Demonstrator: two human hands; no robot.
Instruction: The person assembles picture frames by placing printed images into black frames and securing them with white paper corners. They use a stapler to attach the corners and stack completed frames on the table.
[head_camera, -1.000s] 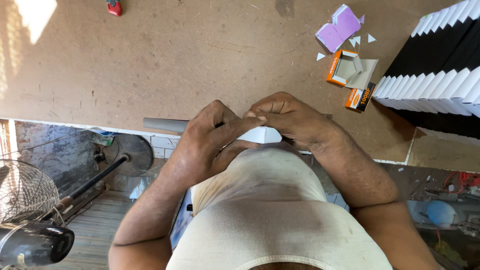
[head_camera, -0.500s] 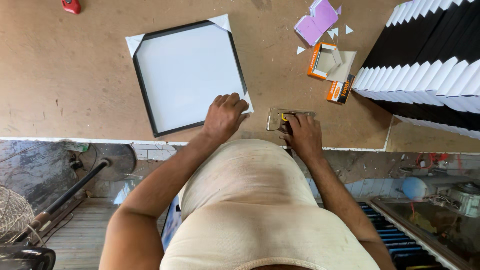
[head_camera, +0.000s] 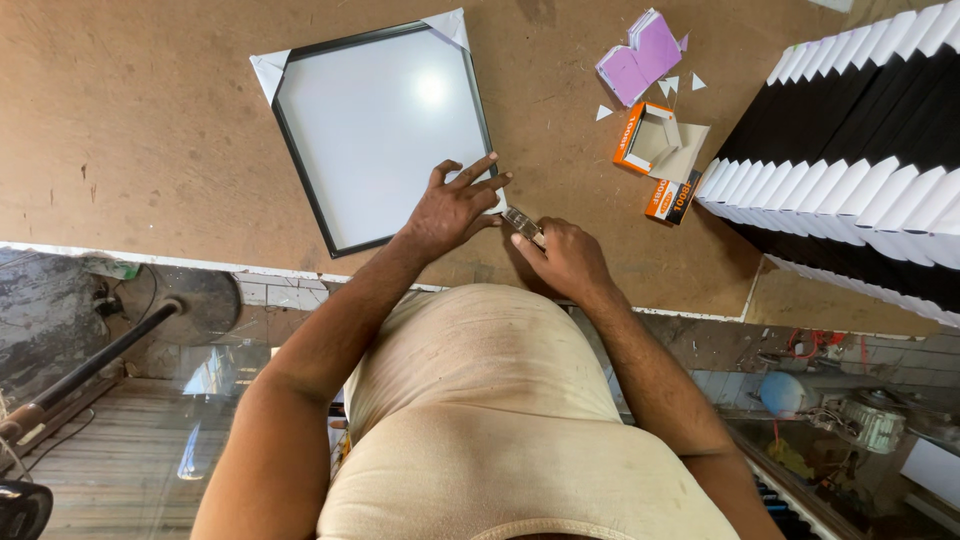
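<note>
A black picture frame (head_camera: 385, 125) with a white glossy face lies on the brown board table (head_camera: 150, 130). White paper corner protectors cover its corners. My left hand (head_camera: 455, 205) presses flat on the frame's near right corner, fingers spread over the paper protector there. Just to the right, my right hand (head_camera: 565, 258) is closed around a small metal stapler (head_camera: 523, 224), whose tip touches that same corner.
An open orange box (head_camera: 650, 140) and a second small orange box (head_camera: 670, 197) lie to the right. Purple paper pieces (head_camera: 640, 55) and small white paper triangles sit beyond them. A long row of stacked black frames with white corners (head_camera: 850, 170) fills the table's right side.
One second ago both hands were together near my chest. They then reached down to the table; my right hand has now brought the stapler up against the frame corner under my left hand.
</note>
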